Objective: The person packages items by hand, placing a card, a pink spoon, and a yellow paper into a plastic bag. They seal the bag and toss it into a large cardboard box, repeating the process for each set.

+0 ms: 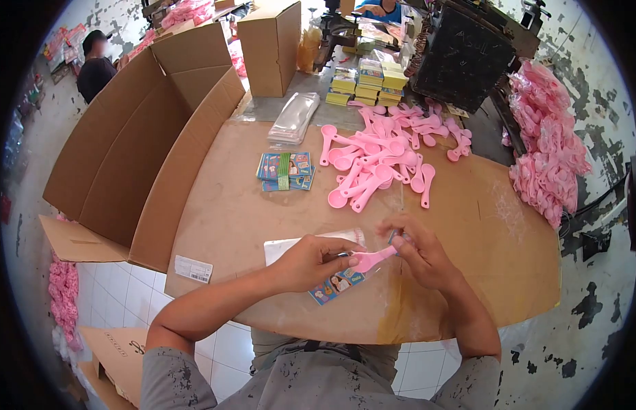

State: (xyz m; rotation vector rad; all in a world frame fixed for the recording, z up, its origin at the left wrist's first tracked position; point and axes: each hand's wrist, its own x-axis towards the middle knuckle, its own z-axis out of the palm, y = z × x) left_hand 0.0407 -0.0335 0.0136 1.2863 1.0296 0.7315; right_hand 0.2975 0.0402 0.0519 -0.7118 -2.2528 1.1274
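Over the near middle of the table, my left hand pinches a pink plastic spoon by its bowl end. The handle points toward my right hand, whose thumb meets the handle's tip. Between the right thumb and curled fingers shows a small blue printed card; most of it is hidden and the fingertips are slightly blurred. Just below the spoon lie blue printed cards on the tabletop. Partly under my left hand is a stack of clear plastic bags.
Farther back are a heap of pink spoons, banded cards and more clear bags. A large open carton stands left. Card stacks, a dark machine and bagged pink items line the far side. Two people are beyond.
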